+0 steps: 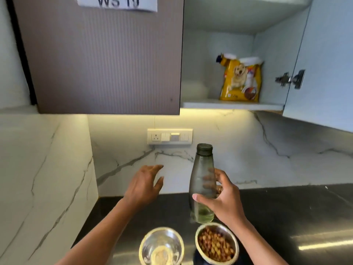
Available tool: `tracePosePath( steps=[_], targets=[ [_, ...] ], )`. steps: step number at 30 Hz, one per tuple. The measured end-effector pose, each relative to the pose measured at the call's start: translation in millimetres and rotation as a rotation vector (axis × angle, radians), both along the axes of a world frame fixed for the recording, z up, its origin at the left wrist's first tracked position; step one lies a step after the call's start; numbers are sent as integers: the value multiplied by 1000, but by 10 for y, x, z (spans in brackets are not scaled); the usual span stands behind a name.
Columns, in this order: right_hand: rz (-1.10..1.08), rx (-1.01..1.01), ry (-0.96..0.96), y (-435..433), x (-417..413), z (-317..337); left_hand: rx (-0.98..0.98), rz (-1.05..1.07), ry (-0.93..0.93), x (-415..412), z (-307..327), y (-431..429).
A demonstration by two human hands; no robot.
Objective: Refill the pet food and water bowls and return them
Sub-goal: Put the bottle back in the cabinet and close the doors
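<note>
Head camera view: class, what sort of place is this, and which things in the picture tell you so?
Most likely a home kitchen: a dark countertop against a marble backsplash, an open wall cupboard holding a dog food bag, and a socket panel.

Two bare forearms, no sleeves; gold ring [221, 188] on the right hand [225, 199].

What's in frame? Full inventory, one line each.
bottle: 1, smoky grey, uncapped, upright above counter
food bowl: 1, steel, brown kibble inside, counter front
water bowl: 1, steel, left of food bowl
dog food bag: 1, yellow, open cabinet shelf
switch panel: 1, white, backsplash
paper label: 1, white, closed cabinet door
counter: 1, dark
left hand: open, empty, raised
right hand: gripping bottle
</note>
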State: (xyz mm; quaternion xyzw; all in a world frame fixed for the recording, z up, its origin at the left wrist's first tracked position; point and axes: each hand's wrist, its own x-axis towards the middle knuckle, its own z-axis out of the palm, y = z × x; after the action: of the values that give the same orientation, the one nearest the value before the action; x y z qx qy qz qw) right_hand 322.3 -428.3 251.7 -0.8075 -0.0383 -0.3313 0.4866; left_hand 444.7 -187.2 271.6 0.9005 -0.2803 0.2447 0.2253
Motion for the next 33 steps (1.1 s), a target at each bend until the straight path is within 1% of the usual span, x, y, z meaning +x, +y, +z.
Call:
tracePosePath(
  steps=[5, 8, 10, 12, 14, 17, 23, 29, 33],
  targets=[
    [-41, -60, -131, -189, 194, 953, -39, -90, -433, 149, 1204, -307],
    [-58, -52, -205, -312, 317, 1501, -66, -89, -611, 210, 1834, -474],
    [-96, -58, -250, -368, 412, 1843, -73, -38, -686, 286, 2152, -564],
    [-135, -64, -274, -400, 523, 2165, -76, 25, -709, 389, 2385, -628],
    [-128, -56, -268, -459, 701, 2480, -78, 77, -707, 549, 2587, -708],
    [-141, -73, -264, -476, 922, 2827, -32, 134, -659, 738, 2667, -764],
    [-205, -107, -249, -627, 1764, 3349, 17, 212, -830, 1160, 2583, -841],
    [-269, -191, -144, -706, 2560, 3477, -5, 251, -913, 1308, 2546, -873],
    [-268, -242, -98, -767, 2944, 3457, -27, 249, -943, 1363, 2532, -887]
  ],
)
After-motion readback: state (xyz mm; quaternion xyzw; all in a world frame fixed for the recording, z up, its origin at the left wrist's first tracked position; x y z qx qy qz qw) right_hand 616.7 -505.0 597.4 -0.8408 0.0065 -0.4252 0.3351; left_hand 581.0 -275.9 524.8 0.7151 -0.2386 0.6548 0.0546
